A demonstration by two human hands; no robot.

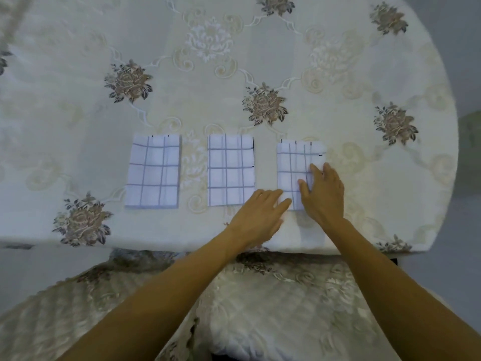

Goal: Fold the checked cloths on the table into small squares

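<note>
Three checked cloths in row on desk point(234, 61), folded into rectangles, apart from each other. Left cloth point(153, 171) and middle cloth point(230, 170) lie flat, untouched. Right cloth point(296, 165) under both hands. Right hand point(322, 191) flat on its near right part, fingers point(316, 170) spread, pressing, gripping nothing. Left hand point(257, 214) at its near left corner, fingers extended, open, touching cloth edge. Floral tablecloth point(130, 82) covers desk.

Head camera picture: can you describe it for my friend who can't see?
Both hands, left hand and right hand, press flat on the rightmost checked cloth. Two more folded checked cloths lie in a row on a flowery tablecloth.
</note>
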